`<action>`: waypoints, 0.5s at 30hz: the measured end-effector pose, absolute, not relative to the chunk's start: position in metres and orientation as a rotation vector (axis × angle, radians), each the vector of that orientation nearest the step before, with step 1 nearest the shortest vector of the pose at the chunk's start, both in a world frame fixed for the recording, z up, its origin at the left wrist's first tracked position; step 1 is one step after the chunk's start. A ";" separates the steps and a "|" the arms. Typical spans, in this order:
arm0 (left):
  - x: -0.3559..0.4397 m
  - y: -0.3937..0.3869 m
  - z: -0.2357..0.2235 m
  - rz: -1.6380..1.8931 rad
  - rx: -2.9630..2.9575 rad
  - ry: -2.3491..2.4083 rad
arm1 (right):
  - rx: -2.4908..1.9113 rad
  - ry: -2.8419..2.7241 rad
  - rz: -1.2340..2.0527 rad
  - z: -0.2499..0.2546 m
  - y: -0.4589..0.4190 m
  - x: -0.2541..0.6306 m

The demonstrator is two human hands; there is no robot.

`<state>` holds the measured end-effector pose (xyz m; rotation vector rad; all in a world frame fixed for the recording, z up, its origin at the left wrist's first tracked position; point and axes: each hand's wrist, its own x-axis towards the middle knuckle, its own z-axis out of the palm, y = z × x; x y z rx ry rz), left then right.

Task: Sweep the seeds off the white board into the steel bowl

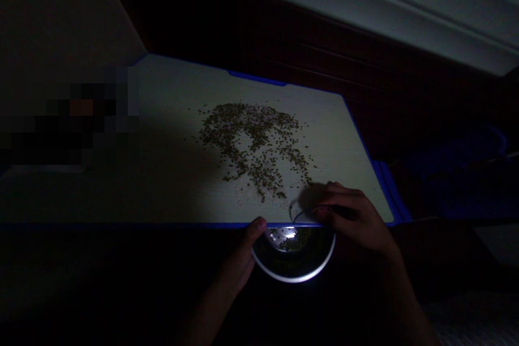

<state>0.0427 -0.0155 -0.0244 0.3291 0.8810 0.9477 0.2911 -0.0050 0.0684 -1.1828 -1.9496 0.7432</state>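
Note:
Small dark grains or pulses (251, 121) lie scattered over the middle of a pale board (170, 184) with a blue edge. My left hand (245, 254) grips a shiny metal bowl (294, 280), its thumb up at the board's near edge. The bowl sits just below that edge, partly hidden by it, and some grains show inside. On the board's near right part, my right hand (352, 213) is closed, with fingers bent down towards the surface. A thin curved outline shows by its fingertips; what it holds is too dark to make out.
A blurred-out patch (68, 124) covers something at the board's left end. Behind the board is a dark wooden surface (308, 48), with a pale ledge (365, 5) at the upper right. Dark blue items (458, 157) lie to the right. The room is very dim.

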 end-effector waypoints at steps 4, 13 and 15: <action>0.042 -0.016 -0.029 0.936 0.333 0.893 | -1.125 -1.934 0.745 0.069 -0.005 0.291; 0.045 -0.016 -0.026 1.008 0.297 0.858 | -1.330 -1.806 0.761 0.072 -0.006 0.284; 0.045 -0.016 -0.026 1.010 0.283 0.858 | -1.336 -1.811 0.752 0.071 -0.005 0.283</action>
